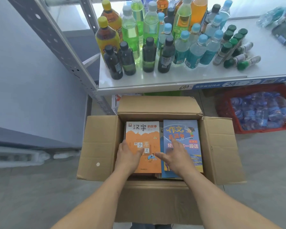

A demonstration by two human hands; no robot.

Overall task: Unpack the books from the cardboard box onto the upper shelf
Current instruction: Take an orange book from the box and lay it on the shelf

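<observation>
An open cardboard box (99, 146) stands on the floor below me, flaps spread out. Inside lie two stacks of books: an orange book (143, 134) tops the left stack, a blue book (183, 129) tops the right. My left hand (130, 158) rests flat on the orange book's lower left, thumb across the cover, fingers at its left edge. My right hand (175, 157) lies spread over the blue book's lower left, fingers apart, thumb pointing toward the orange book. Neither book is lifted. The white shelf (180, 78) sits just beyond the box.
The shelf is crowded with several drink bottles (149, 47), standing and lying. A grey perforated shelf post (59, 52) runs diagonally at left. A red crate (224, 111) of blue-wrapped bottles sits under the shelf at right. Grey floor surrounds the box.
</observation>
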